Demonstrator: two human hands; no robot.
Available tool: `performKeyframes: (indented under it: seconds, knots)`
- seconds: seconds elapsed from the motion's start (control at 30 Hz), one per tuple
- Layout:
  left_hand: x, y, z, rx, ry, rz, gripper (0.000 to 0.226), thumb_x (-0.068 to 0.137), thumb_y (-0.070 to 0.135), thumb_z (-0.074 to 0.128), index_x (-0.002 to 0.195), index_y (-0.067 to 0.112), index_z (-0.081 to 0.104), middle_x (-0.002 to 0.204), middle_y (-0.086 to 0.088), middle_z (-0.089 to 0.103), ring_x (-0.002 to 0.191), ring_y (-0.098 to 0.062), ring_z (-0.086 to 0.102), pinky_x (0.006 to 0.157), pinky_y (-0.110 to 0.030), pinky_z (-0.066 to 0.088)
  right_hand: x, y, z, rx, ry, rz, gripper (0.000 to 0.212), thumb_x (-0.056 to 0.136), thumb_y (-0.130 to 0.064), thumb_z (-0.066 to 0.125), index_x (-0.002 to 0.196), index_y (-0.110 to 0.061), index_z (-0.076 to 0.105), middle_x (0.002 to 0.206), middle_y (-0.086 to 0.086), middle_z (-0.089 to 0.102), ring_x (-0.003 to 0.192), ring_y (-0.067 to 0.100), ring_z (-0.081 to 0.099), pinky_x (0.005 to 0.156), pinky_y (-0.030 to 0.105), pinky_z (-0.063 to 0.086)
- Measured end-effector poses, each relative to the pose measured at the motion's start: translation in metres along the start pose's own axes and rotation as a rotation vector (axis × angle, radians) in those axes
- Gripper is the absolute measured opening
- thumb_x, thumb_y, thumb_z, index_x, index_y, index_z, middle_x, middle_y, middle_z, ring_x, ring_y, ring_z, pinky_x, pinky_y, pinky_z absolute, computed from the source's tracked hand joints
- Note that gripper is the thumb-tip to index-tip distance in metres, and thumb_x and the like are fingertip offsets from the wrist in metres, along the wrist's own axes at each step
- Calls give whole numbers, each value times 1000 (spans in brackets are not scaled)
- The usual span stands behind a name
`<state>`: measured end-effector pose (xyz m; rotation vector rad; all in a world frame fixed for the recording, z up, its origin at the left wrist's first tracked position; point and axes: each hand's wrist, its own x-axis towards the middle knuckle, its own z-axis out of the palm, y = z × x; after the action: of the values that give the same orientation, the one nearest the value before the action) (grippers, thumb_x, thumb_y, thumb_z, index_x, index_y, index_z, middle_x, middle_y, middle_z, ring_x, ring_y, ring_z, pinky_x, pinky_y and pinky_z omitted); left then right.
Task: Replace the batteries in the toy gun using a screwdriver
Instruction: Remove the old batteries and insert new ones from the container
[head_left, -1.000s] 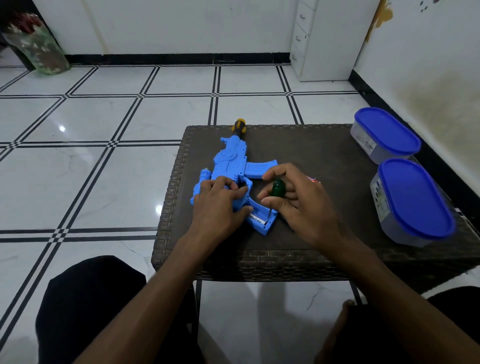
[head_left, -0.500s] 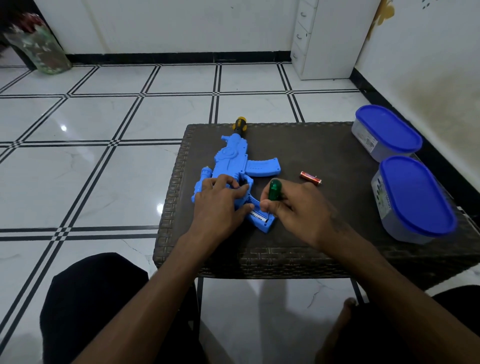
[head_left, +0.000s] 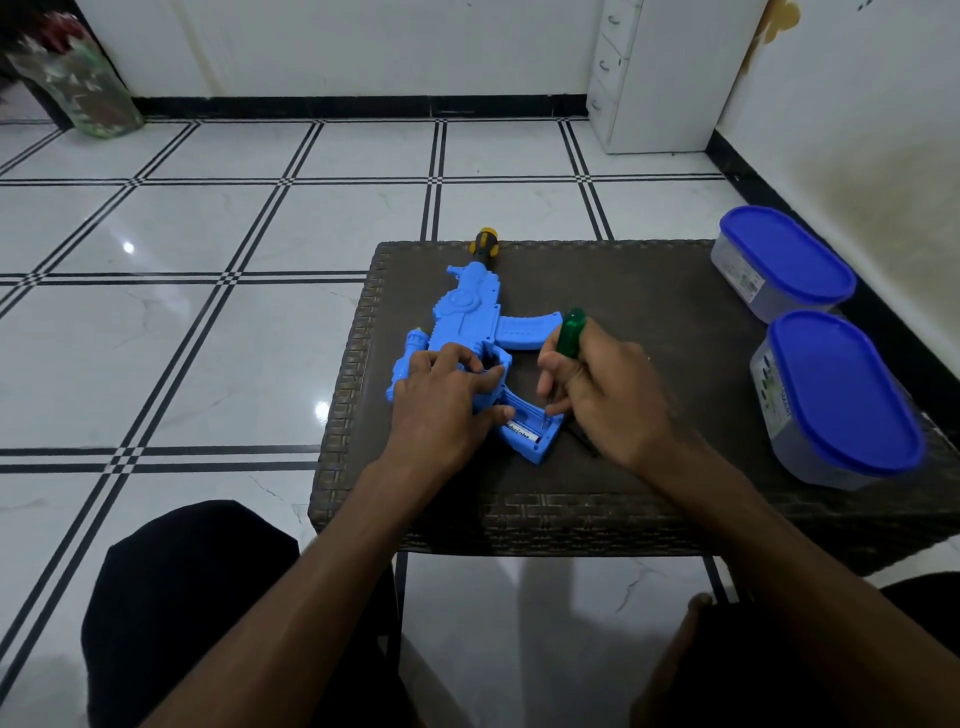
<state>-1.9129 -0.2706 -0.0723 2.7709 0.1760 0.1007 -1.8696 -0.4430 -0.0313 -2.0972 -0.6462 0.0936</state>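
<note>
A blue toy gun (head_left: 470, 312) lies on the dark woven table (head_left: 649, 301), its yellow-and-black muzzle tip pointing away from me. The grip's battery compartment (head_left: 527, 423) is open and a battery with a white label shows inside. My left hand (head_left: 447, 395) presses down on the gun's body near the trigger, fingers curled over it. My right hand (head_left: 602, 389) grips a green-handled screwdriver (head_left: 570, 332), whose thin shaft reaches down into the open compartment. The loose battery seen earlier is hidden behind my right hand.
Two clear plastic containers with blue lids stand at the table's right side, one far (head_left: 782, 262), one near (head_left: 839, 400). A small dark piece (head_left: 584, 439) lies on the table by my right hand. White tiled floor surrounds the table; my knees are below its front edge.
My right hand has tilted the screwdriver so its handle leans away from me, and now covers the loose battery on the table. My left hand has stayed on the gun.
</note>
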Motion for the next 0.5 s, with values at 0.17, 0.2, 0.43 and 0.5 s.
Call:
performKeyframes:
  seconds: [0.17, 0.2, 0.43, 0.5]
  knots:
    - [0, 0, 0, -1, 5, 1, 53, 87, 51, 59, 137, 39, 49, 130, 10, 42, 124, -19, 31, 100, -37, 34, 0, 3, 3, -43, -31, -29, 12, 99, -22, 53, 89, -17, 57, 71, -6, 70, 64, 11, 68, 67, 44, 59]
    - [0, 0, 0, -2, 5, 0, 53, 87, 51, 59, 137, 39, 49, 130, 10, 42, 124, -19, 31, 100, -37, 33, -1, 5, 4, -43, -36, -27, 12, 99, -22, 53, 90, -17, 57, 71, -6, 70, 65, 12, 68, 67, 45, 59]
    - [0, -1, 0, -6, 9, -1, 53, 86, 53, 59, 136, 39, 50, 128, 12, 42, 123, -18, 30, 98, -33, 31, -7, 11, 7, 36, -4, 7, 13, 100, -17, 53, 87, -21, 57, 75, -3, 69, 71, 14, 70, 69, 44, 60]
    - [0, 0, -1, -5, 6, 0, 53, 87, 52, 59, 136, 39, 49, 128, 12, 42, 123, -18, 30, 98, -33, 31, -12, 14, 7, 114, 26, 25, 17, 99, -13, 52, 86, -23, 56, 76, -1, 69, 73, 14, 71, 71, 40, 62]
